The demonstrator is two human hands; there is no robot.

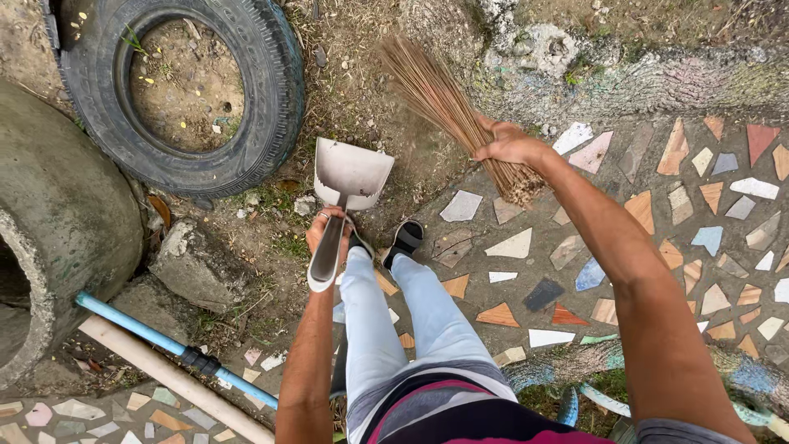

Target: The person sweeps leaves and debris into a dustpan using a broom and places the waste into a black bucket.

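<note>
The dustpan (352,173) is white, the stick broom (448,107) tan, the tyre (271,74) black, the pipe (136,329) blue. The paving (657,214) is a mosaic of orange, white, blue and pink shards.

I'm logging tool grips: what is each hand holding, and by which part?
The left hand holds the dustpan by its handle. The right hand grips the stick broom around its bundle, near the bound end.

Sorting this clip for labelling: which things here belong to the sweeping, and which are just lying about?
In use:
- stick broom, in the right hand
- grey dustpan, handle in the left hand

Lying about:
- old tyre
- concrete pipe ring
- blue pipe
- white pipe
- broken concrete chunk
</note>
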